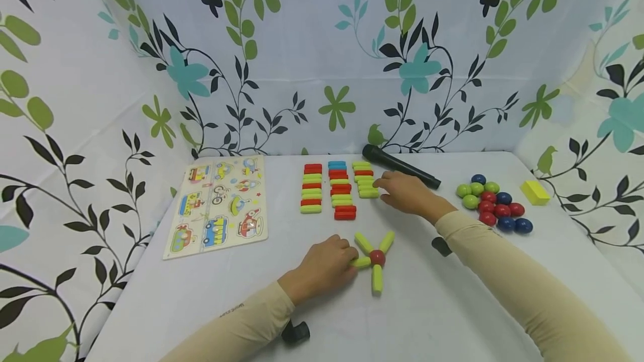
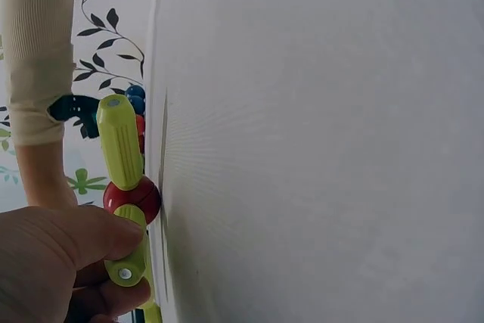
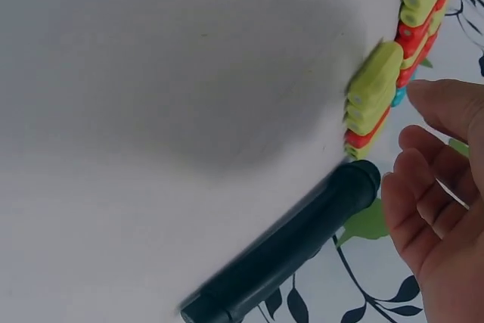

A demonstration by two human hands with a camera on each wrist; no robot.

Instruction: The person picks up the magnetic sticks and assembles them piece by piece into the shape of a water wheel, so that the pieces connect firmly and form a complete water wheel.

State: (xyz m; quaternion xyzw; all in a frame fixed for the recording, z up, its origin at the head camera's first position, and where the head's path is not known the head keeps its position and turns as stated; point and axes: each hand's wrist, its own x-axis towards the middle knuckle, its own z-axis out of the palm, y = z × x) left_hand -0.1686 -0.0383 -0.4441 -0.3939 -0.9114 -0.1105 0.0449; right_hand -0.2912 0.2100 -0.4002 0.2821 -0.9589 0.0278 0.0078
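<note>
The left hand (image 1: 324, 264) pinches one green stick of the stick-and-ball star (image 1: 374, 261) on the white worktop (image 1: 402, 317). Its grip is closed on that stick. The right hand (image 1: 407, 193) rests by the nearest row of sticks (image 1: 366, 180), fingers loose and open, holding nothing. To do this well, I think the left hand should keep the star flat and still while the right picks just one stick. No box or bowl is here; the balls (image 1: 490, 205) lie loose.
</note>
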